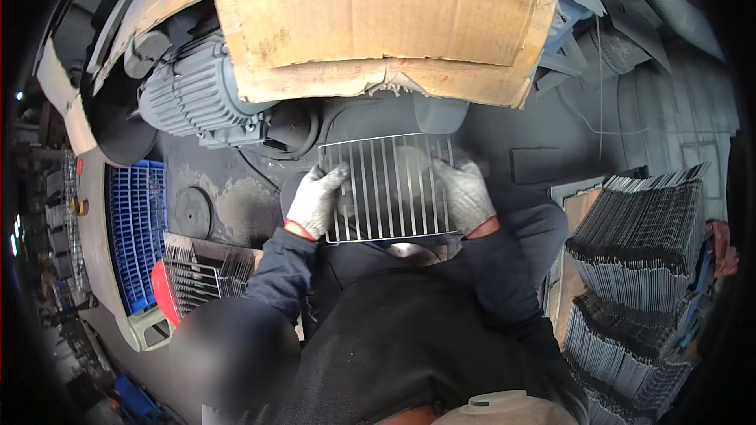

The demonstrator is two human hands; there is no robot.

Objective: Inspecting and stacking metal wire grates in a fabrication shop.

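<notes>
A rectangular metal wire rack [391, 189] with parallel bars is held out in front of my body, above my lap. My left hand [316, 198], in a pale knit glove with a red cuff, is closed on the rack's left edge. On the opposite edge my right hand [466, 191], gloved the same way, grips the rack, its thumb toward the bars. The far edge of the rack lies near a grey rounded part [441, 113] below the cardboard.
A large cardboard sheet [386, 12] hangs ahead, with a grey motor [197, 90] at its left. Tall stacks of wire racks [638, 228] stand at right. More racks [206, 274] sit at left, near a blue plastic grid [138, 228]. A thin wire [600, 94] dangles at far right.
</notes>
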